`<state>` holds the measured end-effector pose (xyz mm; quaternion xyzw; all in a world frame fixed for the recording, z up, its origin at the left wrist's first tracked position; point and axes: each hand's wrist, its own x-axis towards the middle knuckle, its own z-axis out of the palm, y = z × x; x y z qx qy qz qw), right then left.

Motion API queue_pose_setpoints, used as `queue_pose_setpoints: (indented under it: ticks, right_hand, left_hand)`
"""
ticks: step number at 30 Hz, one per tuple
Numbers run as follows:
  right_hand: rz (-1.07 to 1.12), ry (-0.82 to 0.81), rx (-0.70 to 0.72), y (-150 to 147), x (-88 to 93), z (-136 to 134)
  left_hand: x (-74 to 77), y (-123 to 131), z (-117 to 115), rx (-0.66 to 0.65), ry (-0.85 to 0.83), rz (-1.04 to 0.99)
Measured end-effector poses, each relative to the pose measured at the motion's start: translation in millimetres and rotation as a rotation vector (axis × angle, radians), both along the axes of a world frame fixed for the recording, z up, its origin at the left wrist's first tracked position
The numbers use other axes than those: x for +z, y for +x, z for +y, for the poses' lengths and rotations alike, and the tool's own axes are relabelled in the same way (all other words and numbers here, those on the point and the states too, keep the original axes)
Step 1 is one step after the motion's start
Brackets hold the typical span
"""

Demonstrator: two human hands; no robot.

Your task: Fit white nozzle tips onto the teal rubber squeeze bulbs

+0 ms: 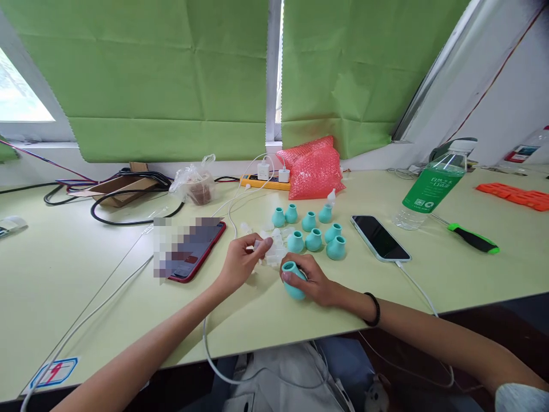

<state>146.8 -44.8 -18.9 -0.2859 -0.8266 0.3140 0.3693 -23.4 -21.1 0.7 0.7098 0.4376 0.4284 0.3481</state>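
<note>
My right hand (311, 280) is wrapped round a teal rubber bulb (294, 290), whose open neck faces up, near the table's front edge. To its left, my left hand (240, 260) is closed, with a small translucent plastic nozzle (258, 246) pinched between thumb and fingers. A loose pile of similar translucent nozzles (277, 249) lies just beyond both hands. Behind my right hand stand several more teal bulbs (314, 240) with open necks. One bulb at the back (325, 214) has a pointed translucent nozzle (331, 197) in its neck.
A red-cased phone (201, 252) lies left of my hands, a second phone (381, 238) on the right with a cable. Farther right are a water bottle (433, 189) and screwdriver (474, 238). Pink bubble wrap (315, 171) and a power strip (266, 183) sit behind.
</note>
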Motion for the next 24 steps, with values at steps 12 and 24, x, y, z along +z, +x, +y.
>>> queue_pose_setpoints:
  ticks: [12, 24]
  right_hand:
    - [0.194, 0.157, -0.196, -1, 5.9, 6]
    - [-0.139, 0.347, -0.589, 68, 82.5, 129]
  left_hand:
    - [-31.4, -4, 7, -0.056, 0.334, 0.887]
    - [-27.0, 1, -2, -0.205, 0.504, 0.971]
